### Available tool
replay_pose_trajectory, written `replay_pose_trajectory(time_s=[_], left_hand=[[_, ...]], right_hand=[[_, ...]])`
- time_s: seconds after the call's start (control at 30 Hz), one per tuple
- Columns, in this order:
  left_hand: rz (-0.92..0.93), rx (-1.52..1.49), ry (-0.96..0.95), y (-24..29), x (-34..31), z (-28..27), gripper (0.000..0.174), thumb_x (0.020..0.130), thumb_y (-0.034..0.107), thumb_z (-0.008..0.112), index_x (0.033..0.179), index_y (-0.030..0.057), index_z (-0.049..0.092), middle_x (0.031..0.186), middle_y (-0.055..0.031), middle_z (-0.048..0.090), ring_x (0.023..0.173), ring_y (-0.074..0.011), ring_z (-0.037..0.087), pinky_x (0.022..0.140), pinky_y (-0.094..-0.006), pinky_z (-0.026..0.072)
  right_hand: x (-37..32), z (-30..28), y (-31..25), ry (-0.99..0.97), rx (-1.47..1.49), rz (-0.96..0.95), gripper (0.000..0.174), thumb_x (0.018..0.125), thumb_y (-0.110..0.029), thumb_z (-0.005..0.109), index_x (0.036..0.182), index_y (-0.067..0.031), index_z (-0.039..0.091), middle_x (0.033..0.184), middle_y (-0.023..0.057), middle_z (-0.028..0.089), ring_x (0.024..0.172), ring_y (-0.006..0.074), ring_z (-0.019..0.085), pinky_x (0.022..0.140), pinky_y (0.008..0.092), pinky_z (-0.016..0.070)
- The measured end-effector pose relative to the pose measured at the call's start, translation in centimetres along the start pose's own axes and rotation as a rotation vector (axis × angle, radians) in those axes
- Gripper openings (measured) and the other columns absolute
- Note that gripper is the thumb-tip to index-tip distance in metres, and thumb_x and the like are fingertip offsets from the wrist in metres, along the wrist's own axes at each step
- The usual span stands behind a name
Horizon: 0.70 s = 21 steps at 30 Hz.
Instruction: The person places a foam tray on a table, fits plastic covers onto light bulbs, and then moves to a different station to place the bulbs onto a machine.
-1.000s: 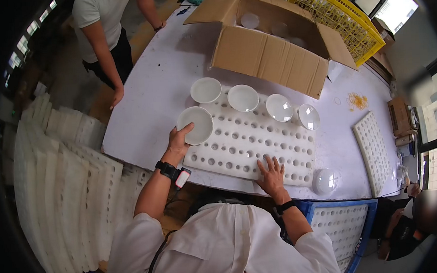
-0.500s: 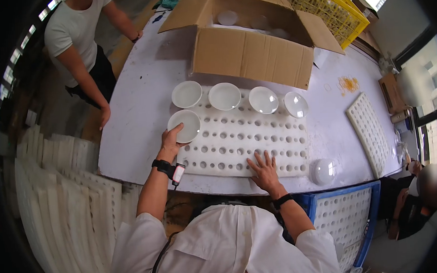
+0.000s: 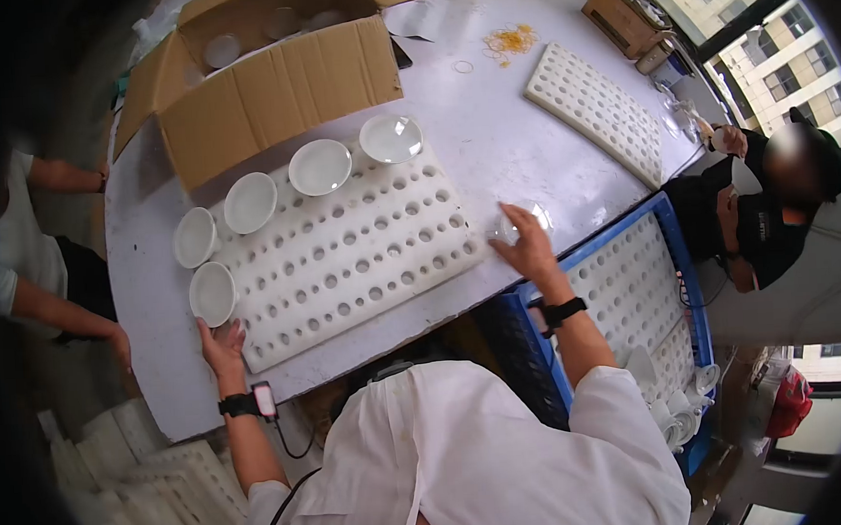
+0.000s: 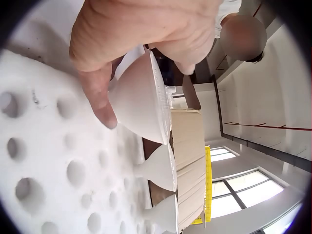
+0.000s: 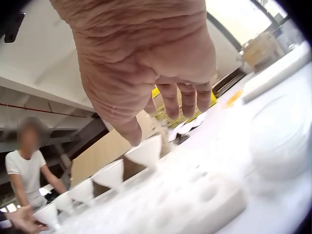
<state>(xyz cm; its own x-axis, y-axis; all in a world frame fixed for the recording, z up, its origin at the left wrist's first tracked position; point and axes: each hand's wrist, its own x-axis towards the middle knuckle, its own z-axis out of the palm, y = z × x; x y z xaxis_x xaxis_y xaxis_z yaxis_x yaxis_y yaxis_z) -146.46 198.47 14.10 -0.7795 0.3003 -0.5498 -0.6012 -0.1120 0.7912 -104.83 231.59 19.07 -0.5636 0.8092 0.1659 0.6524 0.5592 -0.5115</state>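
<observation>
My left hand (image 3: pixel 222 349) is at the near-left corner of a white foam board (image 3: pixel 347 309) with rows of round holes. Its fingers are spread at the base of a white funnel-shaped cup (image 3: pixel 213 294); in the left wrist view, the thumb lies along the cup's side (image 4: pixel 139 100). Several similar cups stand wide end up along the board's back edge, one with a glossy front (image 3: pixel 391 138). Past the board's right end, my right hand (image 3: pixel 531 245) reaches with extended fingers over a clear, rounded dome (image 5: pixel 279 141) on the table.
An open cardboard box (image 3: pixel 278 89) with round pieces inside stands behind the board. A second holed board (image 3: pixel 595 111) and yellow rubber bands (image 3: pixel 510 41) lie to the right. A blue crate (image 3: pixel 529 328) stands at the table's front edge. Other people are at left and right.
The view has turned right. My left thumb has come off the cup's inside, and that hand now sits at its base. My right hand has left the board and moved right to the clear dome.
</observation>
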Motion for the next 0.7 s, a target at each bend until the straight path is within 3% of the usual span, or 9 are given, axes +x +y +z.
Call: replay_pose_trajectory(time_s=[0.03, 0.13, 0.23, 0.33, 0.4, 0.43, 0.5, 0.63, 0.7], left_hand=[[0.101, 0.062, 0.149, -1.4, -0.5, -0.9, 0.052, 0.077, 0.032, 0.070, 0.115, 0.0038, 0.049, 0.105, -0.0101, 0.058, 0.088, -0.0267, 0.061, 0.063, -0.0292, 0.0499], [0.540, 0.750, -0.070, -6.9, -2.5, -2.6, 0.048, 0.068, 0.021, 0.075, 0.109, 0.0034, 0.055, 0.114, -0.0120, 0.057, 0.094, -0.0260, 0.060, 0.075, -0.0335, 0.0483], [1.007, 1.302, -0.400, -7.8, -7.4, 3.1, 0.064, 0.058, 0.023, 0.081, 0.113, 0.0038, 0.055, 0.123, -0.0175, 0.052, 0.112, -0.0327, 0.050, 0.093, -0.0438, 0.0383], [0.911, 1.507, -0.376, -9.2, -7.9, 5.0, 0.076, 0.056, 0.033, 0.081, 0.120, 0.0061, 0.051, 0.130, -0.0182, 0.044, 0.126, -0.0342, 0.035, 0.103, -0.0494, 0.0240], [0.876, 1.660, -0.430, -9.7, -7.1, 5.1, 0.081, 0.058, 0.043, 0.077, 0.125, 0.0087, 0.046, 0.138, -0.0161, 0.035, 0.131, -0.0316, 0.026, 0.105, -0.0502, 0.0178], [0.896, 1.649, -0.404, -9.7, -6.5, 5.1, 0.081, 0.058, 0.043, 0.077, 0.125, 0.0087, 0.046, 0.138, -0.0161, 0.035, 0.131, -0.0316, 0.026, 0.105, -0.0502, 0.0178], [0.882, 1.718, -0.348, -10.8, -6.4, 4.6, 0.082, 0.061, 0.045, 0.075, 0.128, 0.0100, 0.043, 0.141, -0.0142, 0.031, 0.132, -0.0309, 0.023, 0.106, -0.0495, 0.0171], [0.831, 1.758, -0.308, -10.5, -6.8, 5.4, 0.083, 0.061, 0.047, 0.074, 0.128, 0.0097, 0.042, 0.141, -0.0173, 0.029, 0.132, -0.0321, 0.022, 0.106, -0.0493, 0.0170], [0.833, 1.760, -0.292, -10.0, -6.8, 5.7, 0.085, 0.060, 0.048, 0.074, 0.128, 0.0090, 0.042, 0.141, -0.0187, 0.028, 0.131, -0.0323, 0.024, 0.105, -0.0487, 0.0188]], right_hand=[[0.3, -1.0, 2.6, -0.024, -0.059, 0.027, 0.072, 0.065, -0.019, 0.076, 0.129, -0.0071, 0.044, 0.125, 0.0204, 0.046, 0.115, 0.0347, 0.044, 0.096, 0.0382, 0.0390], [1.5, -2.6, 8.2, -0.209, -0.060, 0.338, 0.101, 0.055, -0.034, 0.082, 0.136, -0.0034, 0.030, 0.130, 0.0303, 0.037, 0.122, 0.0396, 0.037, 0.101, 0.0389, 0.0349], [2.5, -3.1, 12.1, -0.335, 0.139, 0.584, 0.100, 0.066, -0.048, 0.071, 0.136, 0.0058, 0.024, 0.127, 0.0313, 0.042, 0.120, 0.0375, 0.042, 0.099, 0.0376, 0.0347], [2.8, -2.2, 14.7, -0.388, 0.232, 0.633, 0.096, 0.071, -0.047, 0.068, 0.136, 0.0073, 0.023, 0.122, 0.0304, 0.047, 0.113, 0.0352, 0.049, 0.094, 0.0356, 0.0396], [3.1, -3.6, 9.9, -0.428, 0.363, 0.686, 0.092, 0.073, -0.042, 0.067, 0.136, 0.0066, 0.020, 0.119, 0.0284, 0.049, 0.107, 0.0328, 0.054, 0.070, 0.0385, 0.0538], [3.0, -0.6, 16.4, -0.418, 0.253, 0.603, 0.093, 0.073, -0.041, 0.068, 0.138, 0.0035, 0.018, 0.119, 0.0280, 0.049, 0.104, 0.0333, 0.055, 0.057, 0.0404, 0.0554], [3.6, -3.8, 8.4, -0.459, 0.270, 0.705, 0.093, 0.073, -0.040, 0.069, 0.137, 0.0049, 0.020, 0.123, 0.0283, 0.046, 0.105, 0.0362, 0.054, 0.071, 0.0431, 0.0535], [3.9, -1.8, 11.7, -0.418, 0.149, 0.657, 0.085, 0.074, -0.039, 0.067, 0.135, 0.0035, 0.027, 0.123, 0.0286, 0.046, 0.100, 0.0334, 0.056, 0.064, 0.0410, 0.0548], [4.4, 0.3, 15.4, -0.172, -0.320, 0.149, 0.077, 0.075, -0.036, 0.067, 0.132, 0.0043, 0.034, 0.120, 0.0300, 0.049, 0.099, 0.0324, 0.057, 0.075, 0.0391, 0.0516]])
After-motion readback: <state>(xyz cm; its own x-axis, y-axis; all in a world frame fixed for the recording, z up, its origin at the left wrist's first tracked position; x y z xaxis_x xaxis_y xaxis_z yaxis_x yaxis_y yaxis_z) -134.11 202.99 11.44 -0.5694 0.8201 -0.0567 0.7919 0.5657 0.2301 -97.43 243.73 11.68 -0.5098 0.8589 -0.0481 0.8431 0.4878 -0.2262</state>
